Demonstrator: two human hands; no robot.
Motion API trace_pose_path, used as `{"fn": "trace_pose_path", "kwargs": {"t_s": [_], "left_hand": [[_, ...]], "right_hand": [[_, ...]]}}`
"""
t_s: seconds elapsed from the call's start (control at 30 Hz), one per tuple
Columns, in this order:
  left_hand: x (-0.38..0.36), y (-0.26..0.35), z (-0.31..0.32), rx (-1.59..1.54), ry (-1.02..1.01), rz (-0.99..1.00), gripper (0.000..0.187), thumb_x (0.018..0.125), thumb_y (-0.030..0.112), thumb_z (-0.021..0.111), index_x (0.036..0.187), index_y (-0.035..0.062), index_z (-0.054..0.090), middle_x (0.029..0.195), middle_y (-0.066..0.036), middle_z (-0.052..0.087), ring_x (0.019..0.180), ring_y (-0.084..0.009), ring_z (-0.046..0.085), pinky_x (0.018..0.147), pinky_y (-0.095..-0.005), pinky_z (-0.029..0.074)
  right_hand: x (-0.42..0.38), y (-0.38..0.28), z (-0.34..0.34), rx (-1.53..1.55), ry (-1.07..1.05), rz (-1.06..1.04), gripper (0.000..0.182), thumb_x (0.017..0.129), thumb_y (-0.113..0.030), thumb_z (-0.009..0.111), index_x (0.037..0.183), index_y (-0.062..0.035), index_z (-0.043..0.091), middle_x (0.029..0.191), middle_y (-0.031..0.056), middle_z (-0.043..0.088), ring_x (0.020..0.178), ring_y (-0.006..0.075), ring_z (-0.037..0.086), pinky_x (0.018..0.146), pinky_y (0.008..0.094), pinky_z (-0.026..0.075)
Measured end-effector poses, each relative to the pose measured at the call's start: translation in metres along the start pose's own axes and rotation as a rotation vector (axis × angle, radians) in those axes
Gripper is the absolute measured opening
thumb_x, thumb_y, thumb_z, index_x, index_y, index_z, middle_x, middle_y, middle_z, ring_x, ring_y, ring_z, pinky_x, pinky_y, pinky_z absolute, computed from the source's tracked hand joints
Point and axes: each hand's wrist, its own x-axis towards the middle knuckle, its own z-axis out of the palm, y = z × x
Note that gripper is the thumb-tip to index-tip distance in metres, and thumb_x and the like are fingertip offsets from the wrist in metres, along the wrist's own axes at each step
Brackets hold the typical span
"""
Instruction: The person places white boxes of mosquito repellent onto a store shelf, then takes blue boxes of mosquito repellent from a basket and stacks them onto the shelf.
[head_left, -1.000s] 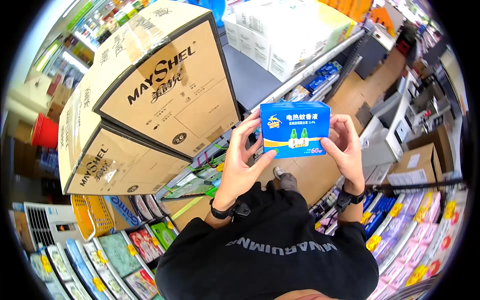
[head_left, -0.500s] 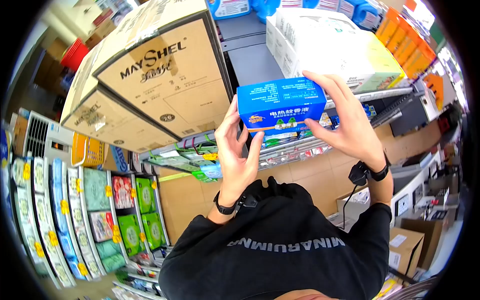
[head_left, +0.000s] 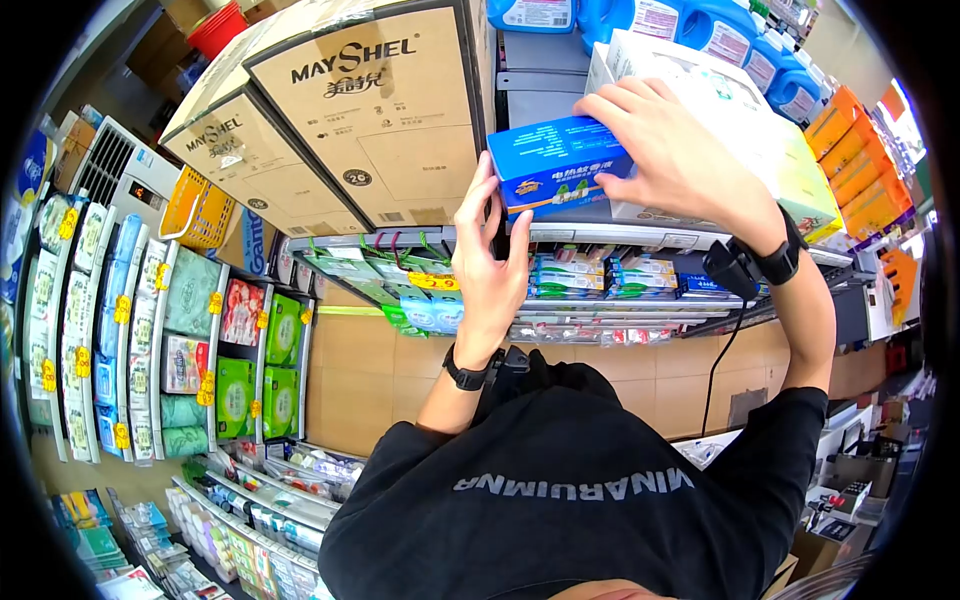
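Note:
A blue box of mosquito repellent liquid (head_left: 555,160) is held up in front of the shelf, its printed front tilted toward me. My right hand (head_left: 680,150) grips its right end, fingers over the top and thumb on the front face, hiding that end. At the left end, my left hand (head_left: 490,260) holds the box between the fingers along its side and the thumb at the lower front corner. Just behind the box are white boxes (head_left: 680,75) on the grey shelf top.
Large MAYSHEL cartons (head_left: 370,120) stand on the left of the shelf. Blue detergent bottles (head_left: 725,35) line the back, with orange packs (head_left: 850,150) at the right. Small toothpaste-like boxes (head_left: 567,277) fill the tier below. Another stocked shelf (head_left: 160,350) stands at left.
The view has shifted, showing more of the lower shelf. My right hand has moved farther over the top of the blue box, covering more of it. The box has turned, showing its left end.

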Motion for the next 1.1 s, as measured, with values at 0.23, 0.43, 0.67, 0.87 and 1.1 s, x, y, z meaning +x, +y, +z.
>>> {"fn": "trace_pose_path", "kwargs": {"t_s": [0.23,0.43,0.67,0.87,1.1], "left_hand": [[0.001,-0.004,0.005,0.263,-0.021,0.006,0.057,0.093,-0.008,0.066,0.146,-0.0021,0.047,0.155,-0.02,0.046,0.138,-0.0317,0.053,0.105,-0.0398,0.056],[-0.001,-0.009,0.022,0.4,-0.086,-0.014,0.067,0.092,0.004,0.071,0.15,-0.0046,0.041,0.153,-0.024,0.047,0.138,-0.0381,0.05,0.109,-0.0446,0.048],[-0.013,-0.019,0.026,0.44,-0.287,-0.055,0.058,0.091,0.012,0.074,0.141,-0.0057,0.048,0.143,-0.024,0.054,0.13,-0.042,0.053,0.11,-0.0465,0.044],[-0.015,-0.02,0.016,0.471,-0.342,-0.037,0.046,0.093,0.014,0.072,0.133,-0.0019,0.057,0.142,-0.021,0.056,0.131,-0.0402,0.052,0.11,-0.046,0.044],[-0.016,-0.023,0.009,0.364,-0.337,-0.052,0.039,0.094,0.014,0.072,0.128,-0.0014,0.06,0.142,-0.02,0.058,0.131,-0.0386,0.054,0.11,-0.0453,0.045]], "right_hand": [[0.014,0.018,0.014,-0.147,-0.056,-0.057,0.059,0.071,-0.018,0.084,0.12,0.0023,0.058,0.105,0.0197,0.068,0.113,0.037,0.062,0.112,0.0436,0.04],[0.035,0.033,0.019,-0.254,-0.133,0.015,0.061,0.071,-0.024,0.087,0.117,0.004,0.059,0.098,0.0221,0.069,0.105,0.0392,0.067,0.106,0.0447,0.046],[0.085,0.067,0.029,-0.358,-0.169,0.149,0.049,0.071,-0.02,0.088,0.107,0.0042,0.066,0.092,0.0215,0.072,0.091,0.0387,0.072,0.078,0.0445,0.059],[0.127,0.096,0.052,-0.407,-0.246,0.19,0.041,0.065,-0.011,0.089,0.098,0.0025,0.071,0.094,0.0202,0.073,0.09,0.0362,0.074,0.077,0.0403,0.062],[0.164,0.123,0.086,-0.53,-0.445,0.224,0.05,0.063,-0.018,0.094,0.103,0.0016,0.073,0.098,0.0189,0.075,0.091,0.0332,0.075,0.08,0.0361,0.062]]}}
